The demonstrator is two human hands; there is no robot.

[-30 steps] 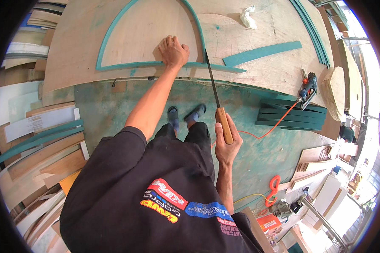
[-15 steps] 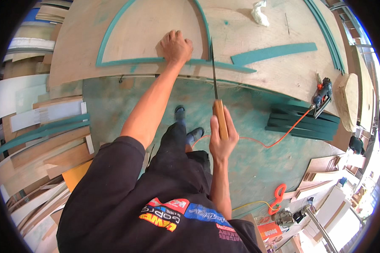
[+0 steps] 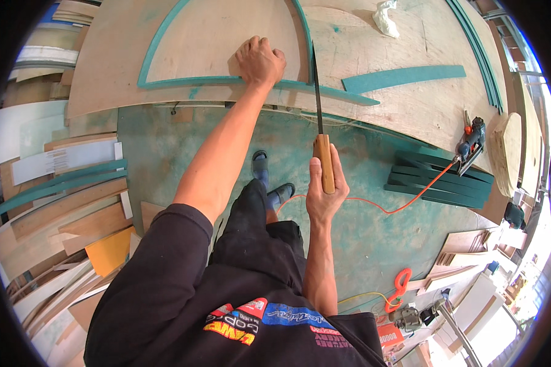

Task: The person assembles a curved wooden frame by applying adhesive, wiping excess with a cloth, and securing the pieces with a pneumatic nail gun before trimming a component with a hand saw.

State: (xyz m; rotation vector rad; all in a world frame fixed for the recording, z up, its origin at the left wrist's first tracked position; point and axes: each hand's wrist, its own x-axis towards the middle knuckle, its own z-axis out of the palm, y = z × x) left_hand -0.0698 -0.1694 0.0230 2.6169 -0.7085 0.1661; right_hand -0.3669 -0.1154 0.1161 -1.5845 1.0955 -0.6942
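Observation:
My right hand (image 3: 327, 192) is wrapped round the wooden handle of a handsaw (image 3: 324, 159). Its narrow dark blade points away from me and reaches over the table edge. The blade stands edge-on beside the right corner of a green arched frame (image 3: 183, 81), where a curved side meets the straight strip. My left hand (image 3: 260, 61) bears down at that straight strip, its wrist above it and its fingers curled inside the arch. What lies under those fingers is hidden. To the right of the blade rests a loose, slightly curved green strip (image 3: 404, 77).
The plywood tabletop (image 3: 110, 85) also carries a crumpled white lump (image 3: 386, 19), long green strips (image 3: 480, 55) and a dark power tool (image 3: 471, 142) with an orange line trailing to the floor. Dark green boards (image 3: 438, 177) are stacked below. Offcuts (image 3: 73, 211) fill the left side.
The handsaw and my right hand have moved slightly forward, away from me, with more blade past the frame's corner. My left hand keeps its place on the frame. The view has shifted slightly.

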